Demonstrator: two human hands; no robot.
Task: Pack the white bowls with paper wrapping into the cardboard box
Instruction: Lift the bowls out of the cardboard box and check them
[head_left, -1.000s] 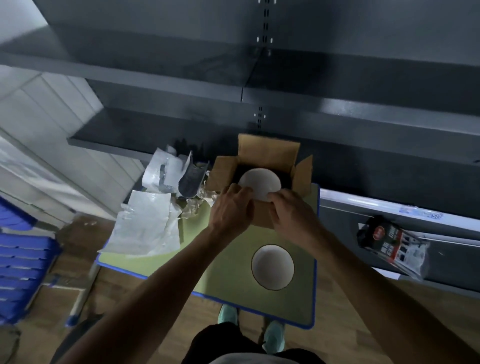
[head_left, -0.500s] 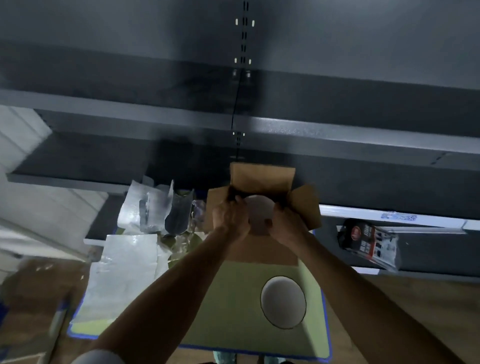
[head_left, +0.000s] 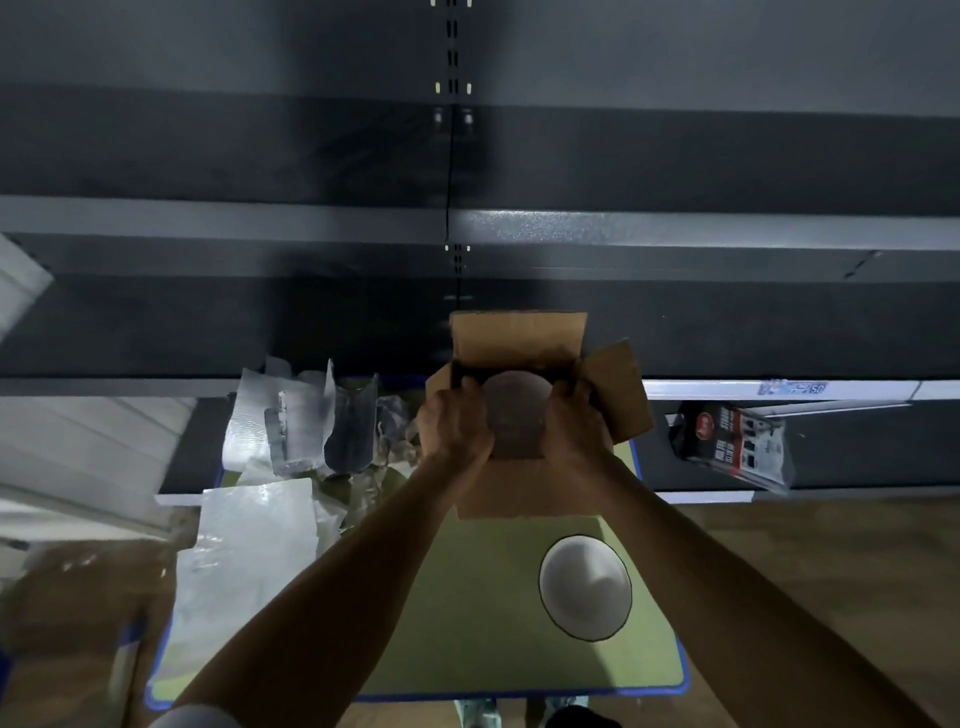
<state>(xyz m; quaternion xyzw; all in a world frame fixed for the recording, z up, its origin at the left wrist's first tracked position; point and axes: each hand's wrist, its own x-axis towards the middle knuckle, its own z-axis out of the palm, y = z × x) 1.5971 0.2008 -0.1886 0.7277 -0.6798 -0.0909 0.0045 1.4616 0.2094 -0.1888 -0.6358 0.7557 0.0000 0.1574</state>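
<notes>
Hands: left hand (head_left: 453, 427) and right hand (head_left: 577, 422) grip a white bowl (head_left: 517, 410), low in the cardboard box (head_left: 519, 339).
Surface: green, blue-edged tabletop (head_left: 467, 623); second bowl (head_left: 584, 587) right, wrapping sheets (head_left: 254, 540) left.
Room: dark shelves (head_left: 675, 228), wooden floor (head_left: 831, 571).

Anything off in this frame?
The bowl gripped by left hand and right hand at the cardboard box opening looks bare; wrapping sheets lie crumpled on the table. Black package sits tilted, right.

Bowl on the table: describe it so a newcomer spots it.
Start at the green table. Near its right side, closer to the person than the open cardboard box, sits a white bowl. It sits untouched, unlike the held bowl gripped by the left hand and right hand.
</notes>
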